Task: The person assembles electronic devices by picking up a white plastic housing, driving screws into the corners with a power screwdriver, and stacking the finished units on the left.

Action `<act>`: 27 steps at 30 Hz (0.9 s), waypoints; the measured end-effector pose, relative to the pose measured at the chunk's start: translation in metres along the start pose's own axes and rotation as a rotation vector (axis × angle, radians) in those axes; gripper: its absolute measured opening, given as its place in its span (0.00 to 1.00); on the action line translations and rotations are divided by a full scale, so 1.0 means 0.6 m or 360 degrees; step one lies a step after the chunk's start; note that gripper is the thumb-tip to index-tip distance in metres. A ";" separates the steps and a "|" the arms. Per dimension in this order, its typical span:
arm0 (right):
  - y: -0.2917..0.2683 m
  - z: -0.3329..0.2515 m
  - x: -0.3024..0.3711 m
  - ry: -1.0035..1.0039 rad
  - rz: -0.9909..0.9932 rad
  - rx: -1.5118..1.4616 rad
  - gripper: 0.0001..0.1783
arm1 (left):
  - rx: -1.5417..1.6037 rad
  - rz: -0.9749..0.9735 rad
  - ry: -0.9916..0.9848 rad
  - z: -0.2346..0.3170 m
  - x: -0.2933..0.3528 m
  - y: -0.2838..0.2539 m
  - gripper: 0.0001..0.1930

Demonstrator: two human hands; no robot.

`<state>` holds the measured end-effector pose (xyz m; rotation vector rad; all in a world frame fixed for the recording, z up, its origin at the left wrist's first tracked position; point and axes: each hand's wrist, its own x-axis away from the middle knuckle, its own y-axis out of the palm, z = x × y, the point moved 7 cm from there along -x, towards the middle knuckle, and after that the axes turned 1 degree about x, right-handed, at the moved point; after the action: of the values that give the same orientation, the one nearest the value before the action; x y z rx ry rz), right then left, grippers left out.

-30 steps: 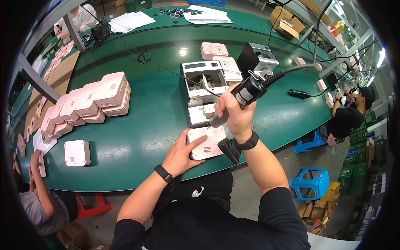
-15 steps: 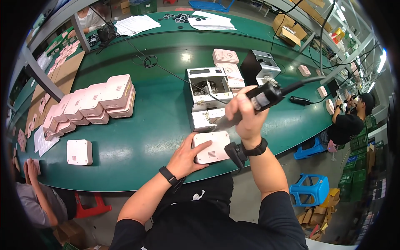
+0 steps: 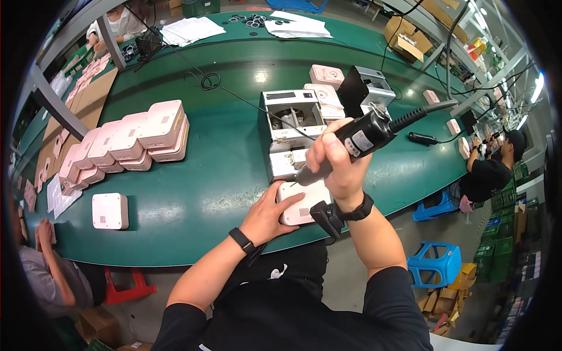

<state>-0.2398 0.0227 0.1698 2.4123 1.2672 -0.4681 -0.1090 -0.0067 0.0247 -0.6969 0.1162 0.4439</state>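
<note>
A pale pink box-shaped casing (image 3: pixel 303 203) with a slotted vent lies on the green table in front of me. My left hand (image 3: pixel 266 213) grips its left side, thumb along the near edge and a finger over the top. In my right hand (image 3: pixel 341 164) is a black corded electric screwdriver (image 3: pixel 367 136), tilted, its tip at the casing's far left corner. Whether the tip touches a screw there I cannot tell. Just beyond the casing stands a white and black screw feeder (image 3: pixel 293 126) with an open top.
Stacked pink casings (image 3: pixel 132 137) stand to the left, with a single casing (image 3: pixel 110 211) nearer. A second screw feeder (image 3: pixel 372 88) and more casings (image 3: pixel 324 96) are behind. Another screwdriver (image 3: pixel 422 138) lies at right. A cable (image 3: pixel 234 98) crosses the table. Co-workers sit at both sides.
The casing has shifted slightly right, with my left hand on it. My right hand and the screwdriver have moved a little left, bringing the tip over the casing's far left corner.
</note>
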 end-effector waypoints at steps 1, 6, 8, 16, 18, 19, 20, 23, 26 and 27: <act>0.005 0.001 0.003 0.0001 0.0001 -0.0022 0.06 | 0.0003 0.0000 -0.0003 0.000 0.000 0.000 0.40; 0.018 0.040 0.017 0.0088 -0.0049 -0.0066 0.07 | -0.0002 0.0053 0.0016 -0.006 0.002 0.004 0.40; 0.017 0.050 0.018 0.0133 -0.0074 -0.0064 0.07 | -0.0005 0.0078 0.0029 -0.006 0.001 0.005 0.40; 0.014 0.054 0.023 0.0098 -0.0072 -0.0146 0.07 | -0.0046 0.0105 0.0067 -0.003 0.000 0.005 0.38; 0.015 0.051 0.028 0.0092 -0.0080 -0.0122 0.07 | -0.0040 0.0102 0.0083 0.001 -0.001 0.008 0.38; 0.016 0.050 0.028 0.0085 -0.0085 -0.0112 0.08 | -0.0040 0.0101 0.0093 0.002 -0.002 0.008 0.38; 0.017 0.050 0.029 0.0082 -0.0092 -0.0112 0.08 | -0.0041 0.0108 0.0093 0.002 -0.002 0.007 0.38; 0.021 0.054 0.029 0.0098 -0.0149 -0.0079 0.09 | -0.0061 0.0110 0.0080 -0.001 0.002 0.012 0.38; 0.027 0.052 0.034 0.0105 -0.0169 -0.0115 0.09 | -0.0038 0.0092 0.0064 -0.003 0.002 0.009 0.38; 0.028 0.053 0.036 0.0115 -0.0174 -0.0136 0.09 | -0.0027 0.0078 0.0052 -0.003 0.004 0.009 0.38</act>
<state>-0.2178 0.0142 0.1353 2.3162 1.4260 -0.3524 -0.1094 -0.0034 0.0195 -0.7192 0.1611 0.4810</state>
